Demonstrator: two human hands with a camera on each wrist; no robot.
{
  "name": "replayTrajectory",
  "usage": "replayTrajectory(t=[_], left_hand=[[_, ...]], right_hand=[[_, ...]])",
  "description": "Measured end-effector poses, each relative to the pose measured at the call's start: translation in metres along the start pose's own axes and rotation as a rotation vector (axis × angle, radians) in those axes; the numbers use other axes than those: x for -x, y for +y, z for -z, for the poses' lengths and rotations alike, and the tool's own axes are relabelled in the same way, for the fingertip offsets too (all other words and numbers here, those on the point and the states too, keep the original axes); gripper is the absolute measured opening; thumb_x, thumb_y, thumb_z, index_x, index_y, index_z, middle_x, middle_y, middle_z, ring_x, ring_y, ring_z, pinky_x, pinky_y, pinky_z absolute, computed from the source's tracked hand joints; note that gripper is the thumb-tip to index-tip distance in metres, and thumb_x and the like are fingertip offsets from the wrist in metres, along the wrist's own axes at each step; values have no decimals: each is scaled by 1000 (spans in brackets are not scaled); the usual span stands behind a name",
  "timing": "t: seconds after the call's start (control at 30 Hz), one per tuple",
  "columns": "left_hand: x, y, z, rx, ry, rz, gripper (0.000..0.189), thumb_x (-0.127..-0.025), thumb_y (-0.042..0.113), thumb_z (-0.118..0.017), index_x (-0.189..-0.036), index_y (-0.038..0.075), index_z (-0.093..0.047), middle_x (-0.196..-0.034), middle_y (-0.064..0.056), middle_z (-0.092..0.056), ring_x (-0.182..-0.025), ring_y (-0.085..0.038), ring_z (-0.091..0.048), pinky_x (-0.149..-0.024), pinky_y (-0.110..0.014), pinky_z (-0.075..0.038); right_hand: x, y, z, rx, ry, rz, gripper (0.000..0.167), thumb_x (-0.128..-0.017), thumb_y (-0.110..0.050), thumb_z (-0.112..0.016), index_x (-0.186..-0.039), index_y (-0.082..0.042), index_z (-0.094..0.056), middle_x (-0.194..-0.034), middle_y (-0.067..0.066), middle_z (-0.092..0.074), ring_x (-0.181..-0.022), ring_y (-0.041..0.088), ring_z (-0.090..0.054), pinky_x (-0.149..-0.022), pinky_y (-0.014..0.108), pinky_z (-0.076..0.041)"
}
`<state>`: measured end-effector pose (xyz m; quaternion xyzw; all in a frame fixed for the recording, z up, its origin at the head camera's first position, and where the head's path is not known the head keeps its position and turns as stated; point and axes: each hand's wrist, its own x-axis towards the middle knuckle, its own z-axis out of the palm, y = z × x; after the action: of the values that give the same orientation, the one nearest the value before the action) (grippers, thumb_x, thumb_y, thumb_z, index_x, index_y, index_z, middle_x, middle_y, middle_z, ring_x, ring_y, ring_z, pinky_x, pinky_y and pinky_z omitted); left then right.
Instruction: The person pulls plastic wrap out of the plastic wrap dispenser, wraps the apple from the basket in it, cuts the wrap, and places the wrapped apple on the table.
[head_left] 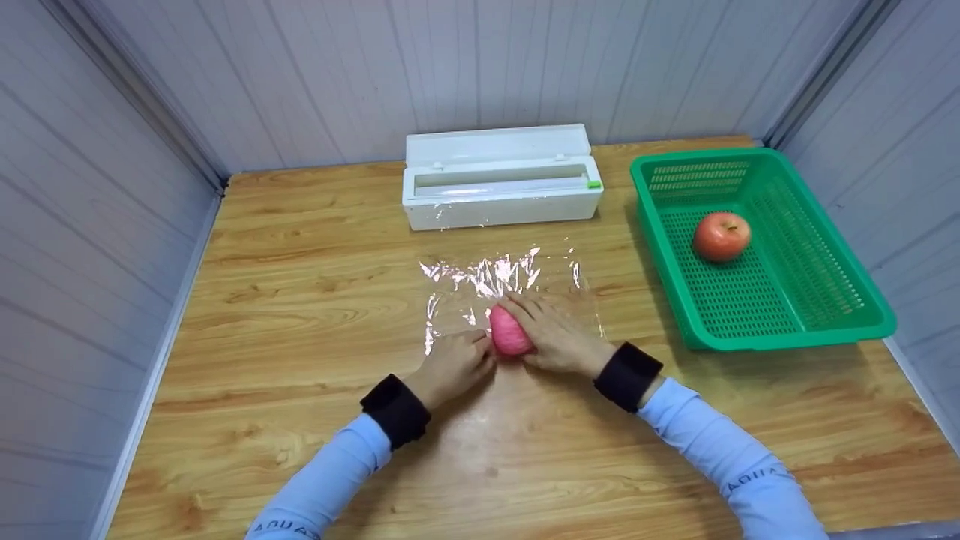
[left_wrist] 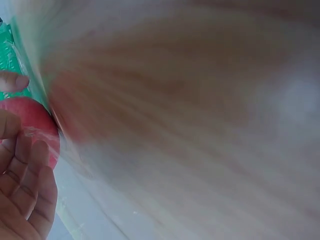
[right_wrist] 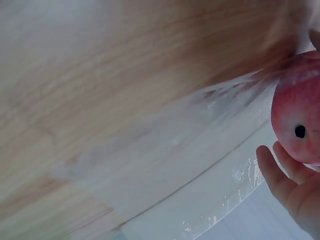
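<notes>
A pinkish-red apple (head_left: 510,331) rests on a sheet of clear plastic wrap (head_left: 491,277) spread over the table. My right hand (head_left: 559,337) holds the apple from its right side, fingers curved over it. At the apple's left my left hand (head_left: 456,365) has its fingers curled and pinches a bit of the wrap against the fruit. In the left wrist view, film stretches past the apple (left_wrist: 37,117) beside the left fingers (left_wrist: 25,180). The right wrist view shows the apple's dark hollow end (right_wrist: 299,110) above the right fingers (right_wrist: 282,175).
Behind the wrap stands a white wrap dispenser box (head_left: 502,210), its lid raised, with a roll inside and a green slider at the right end. A green basket (head_left: 679,300) on the right contains another apple (head_left: 721,237). Panel walls enclose the wooden table (head_left: 300,300).
</notes>
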<state>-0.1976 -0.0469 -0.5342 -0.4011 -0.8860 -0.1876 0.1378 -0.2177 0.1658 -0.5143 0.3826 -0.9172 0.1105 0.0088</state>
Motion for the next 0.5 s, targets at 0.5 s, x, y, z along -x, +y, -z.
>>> replayTrajectory(t=[0.5], left_hand=[[-13,5,16,-30,-42,168,76,-64,51,-76,-119,4,-52,-116,-9,-55,-109,-26,-53,-101,-42,-40]], right_hand=[[-4,2,2,-275,33,-83,84,-70,-22,-77,-138,-11,-30,-137,16,-31,-114,33,-49,-92,48,-46]])
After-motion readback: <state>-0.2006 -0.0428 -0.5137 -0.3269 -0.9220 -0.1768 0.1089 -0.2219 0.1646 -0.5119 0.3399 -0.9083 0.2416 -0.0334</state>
